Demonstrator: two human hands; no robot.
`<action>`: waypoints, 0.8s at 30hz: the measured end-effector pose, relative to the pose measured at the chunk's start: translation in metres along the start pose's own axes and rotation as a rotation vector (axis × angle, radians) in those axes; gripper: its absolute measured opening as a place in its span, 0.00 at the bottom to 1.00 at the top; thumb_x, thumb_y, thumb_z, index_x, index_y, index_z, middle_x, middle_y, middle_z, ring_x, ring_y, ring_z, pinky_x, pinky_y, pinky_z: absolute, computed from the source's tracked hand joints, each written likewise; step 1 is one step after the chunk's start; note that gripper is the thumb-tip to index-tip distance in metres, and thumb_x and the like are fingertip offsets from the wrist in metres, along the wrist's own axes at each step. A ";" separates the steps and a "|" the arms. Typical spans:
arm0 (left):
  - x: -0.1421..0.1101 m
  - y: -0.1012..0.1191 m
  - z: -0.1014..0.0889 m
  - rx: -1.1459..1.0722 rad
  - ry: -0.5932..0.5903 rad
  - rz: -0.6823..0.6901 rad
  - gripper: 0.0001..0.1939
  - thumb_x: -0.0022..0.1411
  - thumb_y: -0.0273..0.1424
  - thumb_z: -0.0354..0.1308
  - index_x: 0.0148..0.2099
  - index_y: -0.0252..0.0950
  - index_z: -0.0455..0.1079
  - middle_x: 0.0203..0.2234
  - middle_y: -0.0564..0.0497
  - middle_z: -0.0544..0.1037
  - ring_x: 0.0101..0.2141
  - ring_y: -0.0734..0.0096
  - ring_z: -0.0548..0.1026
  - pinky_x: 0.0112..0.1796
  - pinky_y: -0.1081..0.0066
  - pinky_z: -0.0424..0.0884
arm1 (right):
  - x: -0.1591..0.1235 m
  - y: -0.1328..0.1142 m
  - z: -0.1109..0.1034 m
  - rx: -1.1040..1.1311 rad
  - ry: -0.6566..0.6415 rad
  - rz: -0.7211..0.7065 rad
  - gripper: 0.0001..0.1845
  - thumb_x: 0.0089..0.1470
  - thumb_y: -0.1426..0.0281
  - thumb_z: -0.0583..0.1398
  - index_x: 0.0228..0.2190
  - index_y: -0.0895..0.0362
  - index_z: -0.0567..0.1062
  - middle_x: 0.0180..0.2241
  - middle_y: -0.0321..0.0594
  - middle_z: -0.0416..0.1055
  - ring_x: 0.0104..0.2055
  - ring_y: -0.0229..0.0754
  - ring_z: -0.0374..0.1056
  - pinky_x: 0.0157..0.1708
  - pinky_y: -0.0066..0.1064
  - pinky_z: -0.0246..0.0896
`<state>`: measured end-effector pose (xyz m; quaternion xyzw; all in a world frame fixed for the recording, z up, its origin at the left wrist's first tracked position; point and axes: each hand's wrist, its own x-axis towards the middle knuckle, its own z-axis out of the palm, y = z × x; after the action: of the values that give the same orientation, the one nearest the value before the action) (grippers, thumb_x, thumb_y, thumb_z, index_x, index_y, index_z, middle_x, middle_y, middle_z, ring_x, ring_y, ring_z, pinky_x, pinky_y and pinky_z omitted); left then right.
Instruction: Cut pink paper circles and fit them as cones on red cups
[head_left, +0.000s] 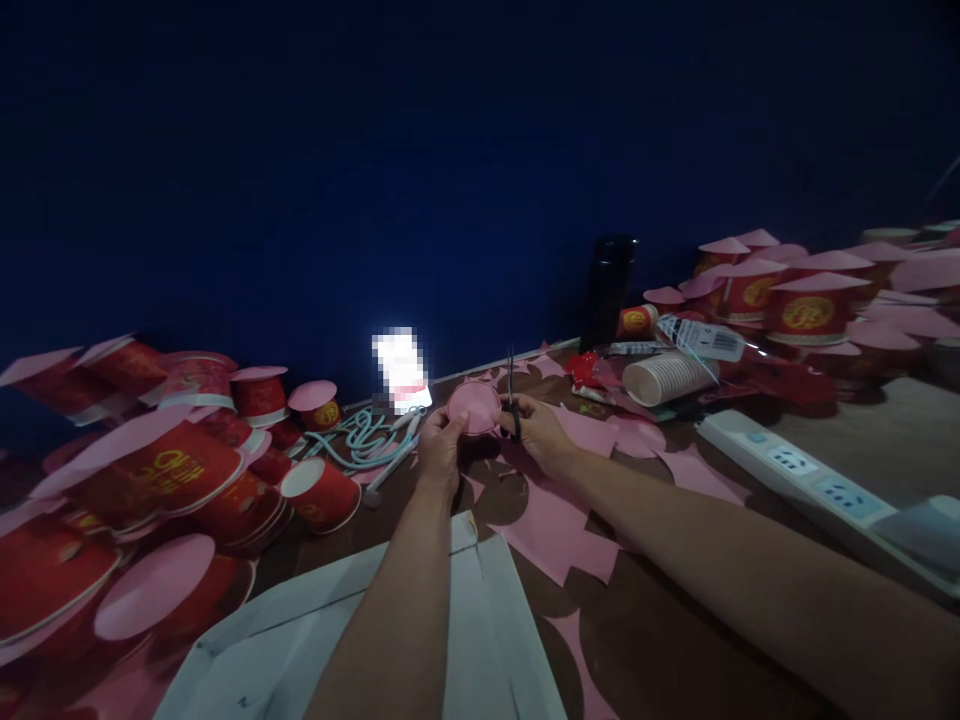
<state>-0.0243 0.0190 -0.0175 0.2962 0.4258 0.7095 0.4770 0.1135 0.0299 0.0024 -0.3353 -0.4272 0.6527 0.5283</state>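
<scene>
My left hand [441, 447] pinches a round pink paper disc [474, 405] by its near left edge, thumb on top. A thin rim shows round the disc; whether a cup is under it, I cannot tell. On the other side, my right hand [534, 428] is closed around the dark handles of scissors [511, 418], their blades pointing up and away. Its fingertips also reach the disc's right edge. Pink paper offcuts [541, 520] with round cut-outs lie under and beside my right forearm.
Red paper cups [176, 470] topped with pink discs crowd the left; more such cups [814, 310] stand at the far right. Around the middle are a lit phone [401, 365], a pale cable [367, 435], a black bottle [609, 290], stacked cups [667, 378] and a power strip [817, 480].
</scene>
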 end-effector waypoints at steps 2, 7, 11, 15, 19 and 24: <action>-0.001 0.001 0.001 -0.018 0.003 -0.002 0.20 0.41 0.35 0.69 0.37 0.33 0.71 0.26 0.51 0.77 0.24 0.72 0.74 0.32 0.69 0.70 | 0.000 0.000 0.001 -0.011 -0.003 -0.004 0.22 0.34 0.67 0.69 0.35 0.57 0.72 0.25 0.32 0.70 0.25 0.34 0.63 0.26 0.27 0.58; -0.002 0.002 0.001 -0.038 -0.015 -0.004 0.19 0.43 0.36 0.69 0.37 0.33 0.71 0.25 0.52 0.77 0.24 0.72 0.74 0.31 0.69 0.71 | -0.001 0.000 0.002 -0.031 -0.010 -0.004 0.23 0.32 0.67 0.70 0.34 0.58 0.72 0.24 0.31 0.69 0.25 0.34 0.63 0.24 0.26 0.58; -0.001 0.002 0.000 -0.054 -0.021 0.004 0.18 0.44 0.35 0.69 0.36 0.32 0.71 0.26 0.51 0.77 0.24 0.73 0.73 0.31 0.69 0.70 | -0.004 0.000 0.005 0.035 -0.012 0.045 0.25 0.34 0.66 0.69 0.37 0.57 0.71 0.24 0.31 0.69 0.23 0.34 0.63 0.22 0.26 0.59; -0.002 0.003 0.001 -0.050 -0.027 -0.019 0.20 0.43 0.36 0.69 0.38 0.32 0.72 0.27 0.51 0.78 0.25 0.71 0.74 0.33 0.69 0.70 | 0.000 0.003 0.002 0.034 0.013 0.020 0.25 0.34 0.66 0.70 0.38 0.56 0.72 0.25 0.32 0.69 0.24 0.34 0.63 0.23 0.26 0.60; -0.002 0.002 0.000 -0.036 -0.039 -0.031 0.20 0.43 0.36 0.69 0.38 0.32 0.73 0.27 0.51 0.78 0.27 0.72 0.74 0.34 0.69 0.70 | 0.005 0.004 -0.001 0.011 0.018 0.011 0.25 0.33 0.66 0.70 0.37 0.56 0.72 0.26 0.33 0.71 0.26 0.35 0.65 0.25 0.27 0.61; -0.001 0.002 -0.001 -0.032 -0.037 -0.028 0.19 0.44 0.36 0.68 0.38 0.32 0.72 0.27 0.50 0.78 0.26 0.71 0.75 0.33 0.69 0.70 | 0.001 0.003 0.000 0.025 -0.016 0.039 0.24 0.33 0.68 0.70 0.36 0.56 0.72 0.25 0.32 0.69 0.25 0.34 0.63 0.24 0.26 0.60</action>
<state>-0.0257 0.0169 -0.0168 0.2958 0.4097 0.7038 0.4993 0.1121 0.0302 0.0001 -0.3317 -0.4168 0.6708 0.5160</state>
